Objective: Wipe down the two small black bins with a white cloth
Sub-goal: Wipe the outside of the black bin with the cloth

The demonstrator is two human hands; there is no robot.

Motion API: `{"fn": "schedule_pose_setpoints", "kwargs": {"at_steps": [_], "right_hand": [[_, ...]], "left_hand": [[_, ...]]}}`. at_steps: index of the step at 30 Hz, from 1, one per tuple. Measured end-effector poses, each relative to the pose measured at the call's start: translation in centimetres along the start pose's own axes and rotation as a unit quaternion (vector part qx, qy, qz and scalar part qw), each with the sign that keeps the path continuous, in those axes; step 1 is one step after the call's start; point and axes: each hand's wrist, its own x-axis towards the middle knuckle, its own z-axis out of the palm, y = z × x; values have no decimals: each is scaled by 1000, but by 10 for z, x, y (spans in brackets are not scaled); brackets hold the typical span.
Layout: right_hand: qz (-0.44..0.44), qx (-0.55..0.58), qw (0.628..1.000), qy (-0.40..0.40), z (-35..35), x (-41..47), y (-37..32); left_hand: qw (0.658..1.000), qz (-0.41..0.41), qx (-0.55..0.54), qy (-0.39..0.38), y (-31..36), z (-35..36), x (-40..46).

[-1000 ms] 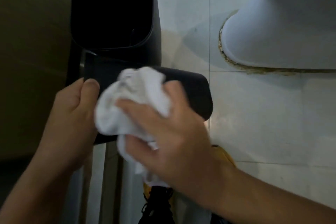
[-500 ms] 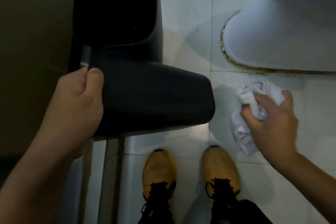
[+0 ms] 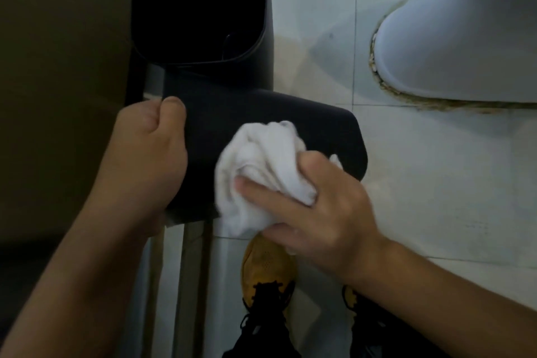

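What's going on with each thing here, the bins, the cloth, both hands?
Tipped black bin: lying on its side, held up off the floor.
Upright black bin: standing open behind it.
White cloth: bunched, pressed on the tipped bin's side.
Left hand: grips the tipped bin's rim end.
Right hand: holds the cloth against the bin.
Yellow shoes: on the tiled floor, below the bin.

The left hand [image 3: 145, 151] grips the edge of a black bin [image 3: 261, 122] tipped on its side; the right hand [image 3: 316, 212] holds a bunched white cloth [image 3: 261, 166] against the bin's wall; a second black bin [image 3: 203, 9] stands upright behind it; yellow shoes [image 3: 268, 267] show below on pale floor tiles [image 3: 436, 183]; a white toilet base [image 3: 465, 46] sits at upper right.
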Motion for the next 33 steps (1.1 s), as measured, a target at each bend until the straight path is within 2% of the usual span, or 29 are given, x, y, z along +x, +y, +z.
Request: {"fn": "schedule_pose_setpoints", "kwargs": {"at_steps": [5,8,12,19,23,26,28,31,33], "right_hand": [[117,-106,984,-79,-33,-58,68],[143,-168,966,-137,-58,-83,97],[144,-156,973,-94,-65,-75,81],[40,-20,999,-11,-6,-12,4],[9,-9,998,-62,-10,-27,20],[56,-36,988,-137,-35,-70,43],[101,-31,983,-151,-53,-83,49],[120,-47,987,-94,-63,-64,36],[115,-14,992,-56,-58,-34,20]], "left_hand": [[1000,-7,-9,-3,7,1,1],[1000,-4,-11,-7,8,2,2],[1000,-22,-15,-10,4,1,2],[1000,-15,-5,-9,5,1,1],[999,-21,-10,-29,6,-2,1],[998,-31,-18,-42,8,-2,-1],[999,-32,-18,-34,7,0,-1],[999,-15,-15,-42,5,1,-11],[999,3,-22,-48,-2,0,-23]]}}
